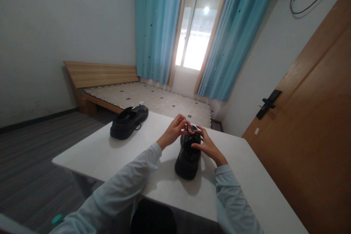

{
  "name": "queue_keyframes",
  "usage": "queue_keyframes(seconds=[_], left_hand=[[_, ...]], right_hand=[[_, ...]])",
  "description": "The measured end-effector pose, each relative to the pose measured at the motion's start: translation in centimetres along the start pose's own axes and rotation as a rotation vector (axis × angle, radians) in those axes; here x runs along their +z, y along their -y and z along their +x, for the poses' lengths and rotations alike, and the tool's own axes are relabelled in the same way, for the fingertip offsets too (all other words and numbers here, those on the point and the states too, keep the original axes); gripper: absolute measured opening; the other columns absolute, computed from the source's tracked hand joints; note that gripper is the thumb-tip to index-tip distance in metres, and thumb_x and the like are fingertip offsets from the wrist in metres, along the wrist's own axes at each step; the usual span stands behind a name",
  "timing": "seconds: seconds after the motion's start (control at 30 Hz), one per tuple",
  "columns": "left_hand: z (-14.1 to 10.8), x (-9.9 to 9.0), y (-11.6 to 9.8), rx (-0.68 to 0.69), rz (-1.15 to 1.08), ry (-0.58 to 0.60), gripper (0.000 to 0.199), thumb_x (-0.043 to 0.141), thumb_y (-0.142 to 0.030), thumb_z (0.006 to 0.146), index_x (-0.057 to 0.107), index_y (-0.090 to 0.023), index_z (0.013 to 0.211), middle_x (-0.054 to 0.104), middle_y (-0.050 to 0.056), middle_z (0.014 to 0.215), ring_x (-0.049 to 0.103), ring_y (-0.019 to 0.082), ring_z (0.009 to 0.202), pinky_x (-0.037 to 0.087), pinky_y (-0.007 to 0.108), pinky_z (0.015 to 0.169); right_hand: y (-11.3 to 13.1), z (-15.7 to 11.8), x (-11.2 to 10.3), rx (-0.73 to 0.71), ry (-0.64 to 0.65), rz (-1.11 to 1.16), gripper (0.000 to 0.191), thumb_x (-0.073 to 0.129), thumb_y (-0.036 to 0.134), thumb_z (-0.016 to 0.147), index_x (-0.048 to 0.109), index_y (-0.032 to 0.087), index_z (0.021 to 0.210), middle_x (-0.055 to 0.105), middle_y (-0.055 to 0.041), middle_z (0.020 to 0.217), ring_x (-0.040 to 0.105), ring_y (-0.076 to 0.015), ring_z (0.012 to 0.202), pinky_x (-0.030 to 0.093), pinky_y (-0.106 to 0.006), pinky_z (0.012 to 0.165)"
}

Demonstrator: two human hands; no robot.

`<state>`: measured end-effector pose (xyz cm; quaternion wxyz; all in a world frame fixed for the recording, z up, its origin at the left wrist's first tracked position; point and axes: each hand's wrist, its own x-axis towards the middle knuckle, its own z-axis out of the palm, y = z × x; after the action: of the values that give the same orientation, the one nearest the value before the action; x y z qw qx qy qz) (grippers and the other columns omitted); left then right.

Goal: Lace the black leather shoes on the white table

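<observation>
So, a black shoe [187,162] is set on the white table [241,182], heel towards the camera, right between two bare hands. A thin black lace [188,128] is pinched by the left hand [175,131] just above the shoe's front, thumb and fingertips pretty much together on it. The shoe's right side is cupped by the right hand [206,143], thumb and fingers spread apart, with the thumb laid over by the opening; whether any lace is caught by its fingertips can't be told, too small. Another black shoe [127,122] is parked at the table's far left edge, and a little loop is stuck out from its side. Behind the table a bed [161,102] with a patterned top can be seen, plus a window [201,25] framed by blue curtains [160,25], and a brown door [315,117] is seen off to the right
</observation>
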<state>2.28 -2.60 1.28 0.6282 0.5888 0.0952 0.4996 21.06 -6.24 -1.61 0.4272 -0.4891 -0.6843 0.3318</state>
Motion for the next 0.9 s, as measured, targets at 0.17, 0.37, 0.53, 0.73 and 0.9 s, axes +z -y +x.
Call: queue_keyframes(seconds=[0.17, 0.37, 0.53, 0.73, 0.9], left_hand=[[0.0, -0.3, -0.7, -0.026, 0.038, 0.001, 0.033, 0.054, -0.046, 0.082, 0.036, -0.019, 0.085, 0.054, -0.003, 0.085, 0.056, 0.007, 0.060, 0.057, 0.032, 0.058], [-0.2, -1.0, -1.0, -0.144, 0.069, 0.169, 0.031, 0.057, -0.043, 0.081, 0.040, -0.018, 0.085, 0.055, -0.001, 0.085, 0.060, 0.009, 0.060, 0.056, 0.027, 0.052], [-0.7, -1.4, -1.5, -0.251, 0.049, 0.297, 0.031, 0.058, -0.043, 0.081, 0.042, -0.017, 0.087, 0.056, 0.000, 0.082, 0.059, 0.009, 0.060, 0.057, 0.029, 0.057], [-0.8, -1.7, -1.7, -0.365, 0.144, 0.368, 0.031, 0.059, -0.043, 0.080, 0.045, -0.016, 0.085, 0.057, 0.001, 0.080, 0.058, 0.009, 0.061, 0.057, 0.029, 0.058], [-0.3, -1.9, -1.5, -0.320, 0.243, 0.266, 0.032, 0.057, -0.045, 0.079, 0.049, -0.015, 0.086, 0.057, 0.002, 0.081, 0.058, 0.009, 0.062, 0.055, 0.026, 0.054]], right_hand=[[-0.5, 0.1, 0.0, -0.024, -0.013, -0.023, 0.086, 0.079, 0.040, 0.056, 0.033, 0.024, 0.127, 0.049, -0.0123, 0.125, 0.048, -0.0272, 0.118, 0.034, -0.047, 0.101], [-0.9, 0.1, -0.1, -0.032, -0.005, 0.001, 0.084, 0.079, 0.039, 0.057, 0.035, 0.024, 0.126, 0.049, -0.0121, 0.125, 0.049, -0.0272, 0.117, 0.036, -0.047, 0.099], [-1.1, 0.0, -0.1, -0.030, -0.001, 0.031, 0.085, 0.079, 0.040, 0.056, 0.035, 0.022, 0.127, 0.049, -0.0129, 0.124, 0.050, -0.0272, 0.116, 0.037, -0.044, 0.099], [-1.3, -0.1, -0.2, -0.059, 0.019, 0.032, 0.084, 0.078, 0.043, 0.058, 0.035, 0.022, 0.126, 0.048, -0.0126, 0.125, 0.049, -0.0257, 0.117, 0.036, -0.042, 0.100], [-1.3, 0.2, -0.2, -0.056, -0.067, 0.033, 0.064, 0.070, 0.048, 0.067, 0.042, 0.022, 0.119, 0.055, -0.0109, 0.117, 0.054, -0.0234, 0.111, 0.042, -0.041, 0.094]])
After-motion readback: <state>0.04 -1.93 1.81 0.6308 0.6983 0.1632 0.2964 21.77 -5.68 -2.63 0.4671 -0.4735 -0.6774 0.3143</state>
